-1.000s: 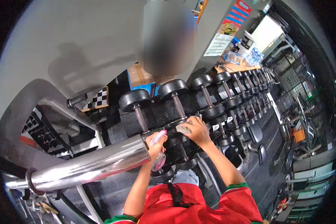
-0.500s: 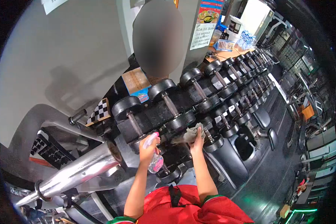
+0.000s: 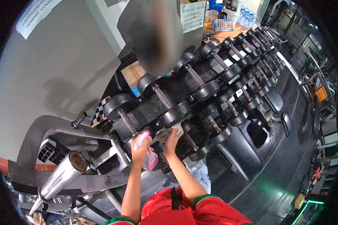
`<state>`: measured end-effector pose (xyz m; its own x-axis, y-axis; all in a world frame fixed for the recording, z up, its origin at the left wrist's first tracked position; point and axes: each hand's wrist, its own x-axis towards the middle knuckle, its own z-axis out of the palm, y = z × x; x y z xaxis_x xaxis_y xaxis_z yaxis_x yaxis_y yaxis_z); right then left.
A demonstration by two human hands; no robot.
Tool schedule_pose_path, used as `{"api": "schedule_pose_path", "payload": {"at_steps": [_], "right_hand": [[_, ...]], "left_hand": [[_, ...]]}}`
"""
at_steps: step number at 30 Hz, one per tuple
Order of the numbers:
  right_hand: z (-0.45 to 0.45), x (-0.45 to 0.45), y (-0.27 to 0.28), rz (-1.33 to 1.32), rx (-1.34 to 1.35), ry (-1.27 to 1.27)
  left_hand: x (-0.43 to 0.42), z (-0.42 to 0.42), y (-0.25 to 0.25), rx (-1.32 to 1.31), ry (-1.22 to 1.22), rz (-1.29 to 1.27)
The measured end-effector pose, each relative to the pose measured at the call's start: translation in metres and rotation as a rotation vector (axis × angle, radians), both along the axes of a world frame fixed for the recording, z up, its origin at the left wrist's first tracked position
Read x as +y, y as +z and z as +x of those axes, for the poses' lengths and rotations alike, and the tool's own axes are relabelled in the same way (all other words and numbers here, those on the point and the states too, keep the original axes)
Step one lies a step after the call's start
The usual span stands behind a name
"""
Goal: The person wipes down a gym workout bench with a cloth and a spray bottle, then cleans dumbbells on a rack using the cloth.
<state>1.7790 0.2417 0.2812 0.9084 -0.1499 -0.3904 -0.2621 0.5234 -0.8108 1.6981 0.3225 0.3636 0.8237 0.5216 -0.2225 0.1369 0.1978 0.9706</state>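
My left hand [image 3: 139, 150] is wrapped round a clear spray bottle [image 3: 151, 162] with a pink and white trigger head and pinkish colour near its base. It is just below the nearest upper dumbbell [image 3: 127, 122]. To its right, my right hand [image 3: 171, 141] grips a crumpled greyish cloth [image 3: 179, 131]. The cloth is close under the front head of the second upper dumbbell [image 3: 162, 97]; whether they touch I cannot tell. On the lower tier, another dumbbell [image 3: 191, 142] lies to the right of my right hand.
A two-tier rack of black dumbbells runs away to the upper right. A person [image 3: 157, 37] with a blurred head is behind it, near a cardboard box [image 3: 132, 75]. A padded bench [image 3: 241, 153] stands right, a chrome bar [image 3: 62, 176] sticks out left, and bottles [image 3: 247, 17] stand far back.
My right hand and the cloth have moved left, nearer the spray bottle. The camera view has shifted, and the person behind the rack has turned or moved their head.
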Motion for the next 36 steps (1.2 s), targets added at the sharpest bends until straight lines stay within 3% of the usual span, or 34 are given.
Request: {"api": "schedule_pose_path", "payload": {"at_steps": [6, 8, 11, 12, 14, 17, 22, 25, 26, 29, 34, 36], "right_hand": [[0.047, -0.001, -0.088, 0.22, 0.06, 0.001], [0.084, -0.016, -0.135, 0.284, 0.234, 0.049], [0.084, -0.04, -0.008, 0.289, 0.201, 0.005], [0.081, -0.04, -0.01, 0.286, 0.202, 0.007], [0.068, -0.032, -0.014, -0.049, -0.087, -0.096], [0.031, -0.021, 0.034, 0.027, -0.053, -0.073], [0.001, 0.004, -0.03, 0.018, 0.104, 0.067], [0.028, -0.007, -0.058, -0.008, -0.012, 0.08], [0.045, -0.016, -0.057, 0.223, 0.036, 0.073], [0.085, -0.038, -0.05, 0.324, 0.056, 0.043], [0.068, -0.042, 0.018, 0.048, -0.124, -0.052], [0.04, -0.031, 0.016, -0.113, -0.128, -0.008]], "left_hand": [[-0.001, 0.0, 0.003, -0.002, 0.021, 0.024], [0.0, 0.0, 0.001, -0.031, 0.002, 0.011], [0.002, -0.002, -0.005, -0.039, -0.004, 0.013], [0.001, -0.003, -0.005, -0.039, -0.002, 0.011], [0.0, -0.001, -0.003, -0.051, 0.012, 0.011], [0.0, -0.001, -0.004, -0.023, 0.03, 0.008], [-0.002, 0.0, 0.0, -0.032, 0.029, -0.004], [-0.002, -0.001, 0.001, -0.037, 0.044, 0.001], [-0.002, -0.001, 0.001, -0.047, 0.035, 0.013], [-0.001, -0.002, 0.0, -0.032, 0.038, 0.004], [-0.004, 0.0, -0.001, -0.045, 0.06, -0.011], [-0.005, 0.0, -0.001, -0.025, 0.064, 0.031]]}}
